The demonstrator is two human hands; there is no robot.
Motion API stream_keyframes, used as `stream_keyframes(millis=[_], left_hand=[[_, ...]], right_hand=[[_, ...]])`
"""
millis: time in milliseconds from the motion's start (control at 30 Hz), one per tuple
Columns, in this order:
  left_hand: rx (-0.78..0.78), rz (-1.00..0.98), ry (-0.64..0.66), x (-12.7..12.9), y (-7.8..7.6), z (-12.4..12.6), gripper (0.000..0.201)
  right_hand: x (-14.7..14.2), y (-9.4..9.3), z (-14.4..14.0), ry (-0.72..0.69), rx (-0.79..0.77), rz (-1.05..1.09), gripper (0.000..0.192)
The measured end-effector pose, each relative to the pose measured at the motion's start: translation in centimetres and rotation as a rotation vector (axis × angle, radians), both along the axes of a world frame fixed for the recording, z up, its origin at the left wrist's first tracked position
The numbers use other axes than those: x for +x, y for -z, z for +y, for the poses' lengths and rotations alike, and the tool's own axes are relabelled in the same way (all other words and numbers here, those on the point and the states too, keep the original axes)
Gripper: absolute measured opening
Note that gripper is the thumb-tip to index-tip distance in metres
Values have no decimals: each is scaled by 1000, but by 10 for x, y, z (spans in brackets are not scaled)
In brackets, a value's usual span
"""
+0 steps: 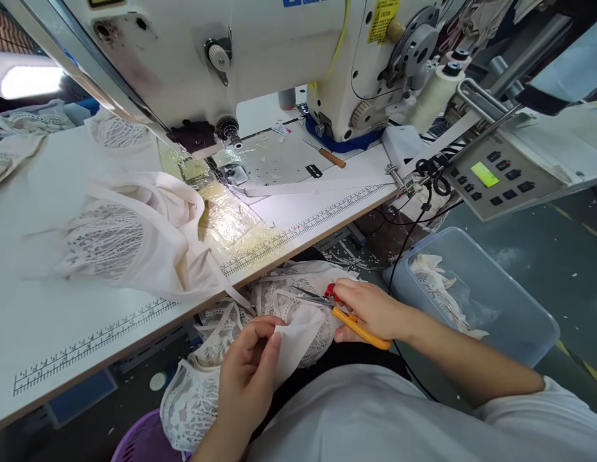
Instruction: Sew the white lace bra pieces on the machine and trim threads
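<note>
Below the table edge, my left hand pinches a white fabric piece that belongs to a lace garment lying in my lap. My right hand grips small thread snips with an orange handle. Their metal blades point left and touch the fabric's top edge. More cream lace garments are piled on the white sewing table, left of the needle area.
A white industrial sewing machine stands at the back, with a control panel to its right. A seam ripper lies on the machine bed. A clear bin holding fabric scraps sits on the floor at right. A purple basket is below.
</note>
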State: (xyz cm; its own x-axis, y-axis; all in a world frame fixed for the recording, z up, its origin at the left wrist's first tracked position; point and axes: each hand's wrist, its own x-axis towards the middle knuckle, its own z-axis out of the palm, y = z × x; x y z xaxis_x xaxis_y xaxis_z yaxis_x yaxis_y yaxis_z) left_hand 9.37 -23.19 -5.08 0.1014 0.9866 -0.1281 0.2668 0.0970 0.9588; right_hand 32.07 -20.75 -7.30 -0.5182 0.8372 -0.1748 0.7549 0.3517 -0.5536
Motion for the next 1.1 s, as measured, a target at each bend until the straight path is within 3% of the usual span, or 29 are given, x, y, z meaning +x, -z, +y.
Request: stream_keyframes(millis=[333,700,800,967,1033,1100], left_hand=[[58,36,23,0,1,-1,10],[43,-6,-9,1,1,-4,9],[7,-11,-48,0,1,-5,11],[-37,-47,-76,0,2,-4,14],[-63,-76,-81,0,5,-2,15],[-52,-84,-92,0,11,0,16]], right_hand=[[-9,-9,-5,-111,-33,-96,58],[-12,-7,-7,-106,-6,-108,49],[-10,-4,-7,-11,16,-23,48],[-14,-5,-7,262,21,356,47],[-21,-8,-8,267,-80,444,38],[-29,-10,-9,187,-178,476,25]])
